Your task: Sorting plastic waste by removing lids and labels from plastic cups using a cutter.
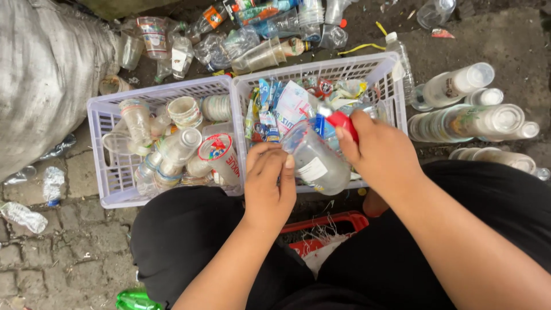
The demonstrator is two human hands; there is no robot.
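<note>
My left hand (268, 179) grips a clear plastic cup (315, 160) with a white label, held on its side over the near edge of the right lilac basket (383, 62). My right hand (380, 154) holds a small red-handled tool (343, 123) at the cup's rim, where a strip of printed lid film (291, 104) sticks up. The right basket is filled with torn colourful lid films and wrappers. The left lilac basket (99, 117) holds several clear plastic cups.
Stacks of nested clear cups (470, 117) lie on the ground to the right. Loose bottles and cups (252, 34) pile up behind the baskets. A large grey sack (43, 74) stands at left. A red crate (330, 227) sits between my knees, and a green bottle (135, 299) lies on the paving.
</note>
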